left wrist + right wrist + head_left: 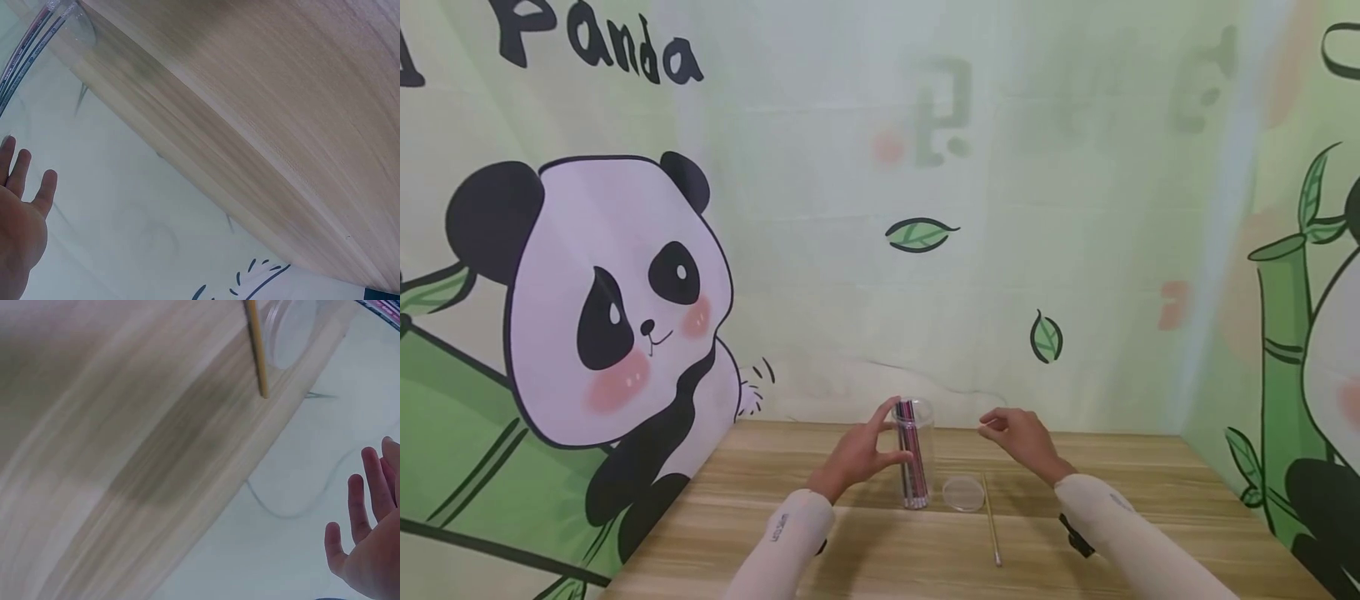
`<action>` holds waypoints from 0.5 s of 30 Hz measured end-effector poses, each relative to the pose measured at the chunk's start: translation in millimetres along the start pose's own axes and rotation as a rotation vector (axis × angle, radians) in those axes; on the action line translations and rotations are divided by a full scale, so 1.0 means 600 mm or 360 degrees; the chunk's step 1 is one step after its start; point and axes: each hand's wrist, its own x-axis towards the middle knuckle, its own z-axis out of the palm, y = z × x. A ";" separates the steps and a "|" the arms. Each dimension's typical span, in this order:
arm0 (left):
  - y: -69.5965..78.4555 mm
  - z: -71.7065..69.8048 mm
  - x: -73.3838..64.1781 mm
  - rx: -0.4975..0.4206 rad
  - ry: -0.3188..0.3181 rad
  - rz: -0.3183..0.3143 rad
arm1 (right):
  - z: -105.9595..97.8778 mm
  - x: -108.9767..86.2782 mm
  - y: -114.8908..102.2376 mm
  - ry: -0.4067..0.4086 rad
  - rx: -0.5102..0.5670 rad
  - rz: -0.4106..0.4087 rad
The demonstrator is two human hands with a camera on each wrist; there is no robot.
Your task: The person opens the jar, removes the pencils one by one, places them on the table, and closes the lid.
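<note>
A clear cylindrical tube (927, 446) stands upright on the table, with a bundle of dark, striped pencils (913, 471) inside. My left hand (859, 454) holds the tube from its left side, thumb on the wall and a finger up by the rim. Its other fingers stretch out in the left wrist view, below the pencils (28, 59). To the right of the tube, my right hand (1024, 439) hovers with thumb and forefinger close together and no object visible between them. The remaining fingers spread loosely in the right wrist view. Below lie a round clear lid (962, 494) and a yellowish pencil (992, 527).
The wood-grain table (1135, 500) ends at the back against a pale green cloth backdrop (835, 292) printed with pandas, bamboo and leaves. The single pencil lies against the lid's right side, pointing toward the front of the table.
</note>
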 end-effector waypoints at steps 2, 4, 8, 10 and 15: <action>0.000 0.002 0.001 -0.0001 0.0003 -0.0004 | -0.001 0.005 -0.006 0.0000 0.0001 0.0005; 0.000 0.003 0.001 0.0003 0.0003 -0.0006 | -0.002 0.011 -0.011 0.0011 0.0001 0.0011; 0.000 0.005 0.000 0.0004 0.0008 0.0014 | -0.007 0.022 -0.023 0.0045 -0.0003 0.0007; -0.002 0.005 0.000 -0.0006 0.0017 0.0035 | -0.008 0.027 -0.029 0.0056 -0.0010 -0.0004; -0.004 0.004 0.000 -0.0023 0.0016 0.0040 | -0.014 0.043 -0.049 0.0058 -0.0018 -0.0051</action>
